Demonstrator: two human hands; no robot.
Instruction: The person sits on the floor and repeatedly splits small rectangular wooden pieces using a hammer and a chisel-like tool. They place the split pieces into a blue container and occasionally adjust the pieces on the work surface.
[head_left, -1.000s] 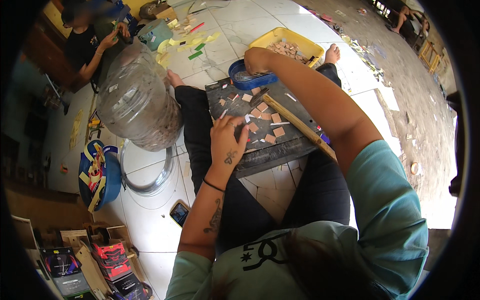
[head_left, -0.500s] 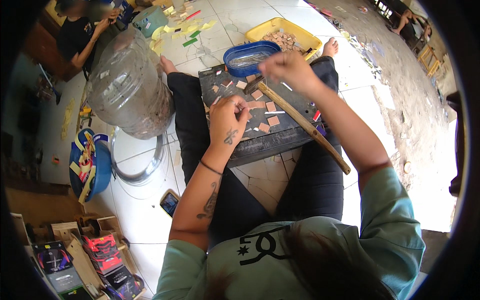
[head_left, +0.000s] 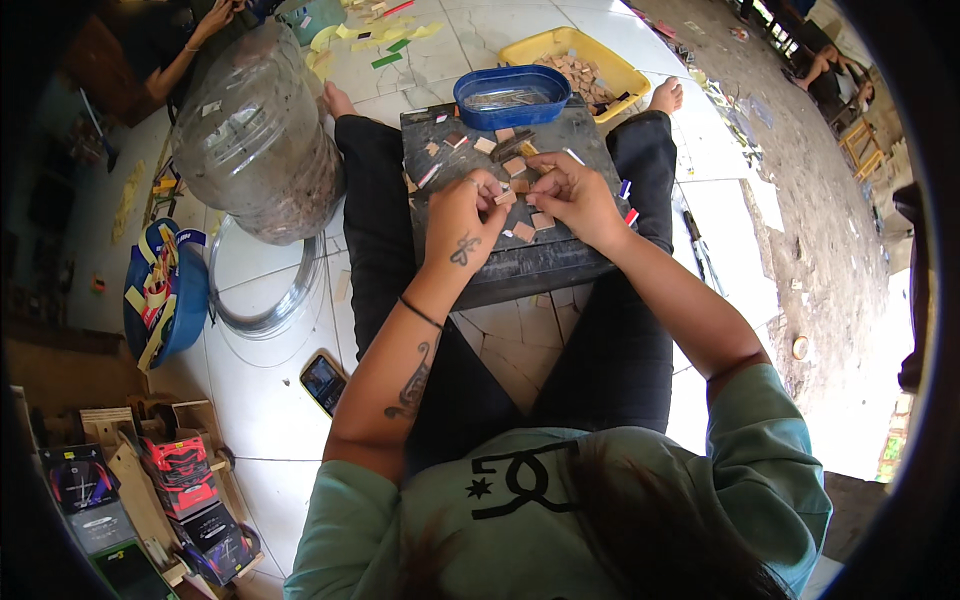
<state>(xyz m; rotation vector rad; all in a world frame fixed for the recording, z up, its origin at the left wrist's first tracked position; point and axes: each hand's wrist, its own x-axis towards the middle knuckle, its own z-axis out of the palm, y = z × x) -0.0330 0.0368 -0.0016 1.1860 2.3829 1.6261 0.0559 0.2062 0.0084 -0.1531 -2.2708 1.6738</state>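
My left hand pinches a small wooden tile between thumb and fingertips, above the dark board across my legs. Just right of it, my right hand has thumb and forefinger closed together close to the tile; whatever they hold is too small to make out. Behind the fingers lies a hammer on the board, its head showing and its handle hidden by my right hand and arm. Loose wooden tiles are scattered around both hands.
A blue oval tub of thin metal pieces sits at the board's far edge, before a yellow tray of tiles. On the left are a big clear plastic bottle, a wire coil, a phone and a blue bin. Another person sits far left.
My right hand has come down from near the blue tub to beside my left fingertips. A tile now shows clearly in my left fingers. The hammer handle has become hidden.
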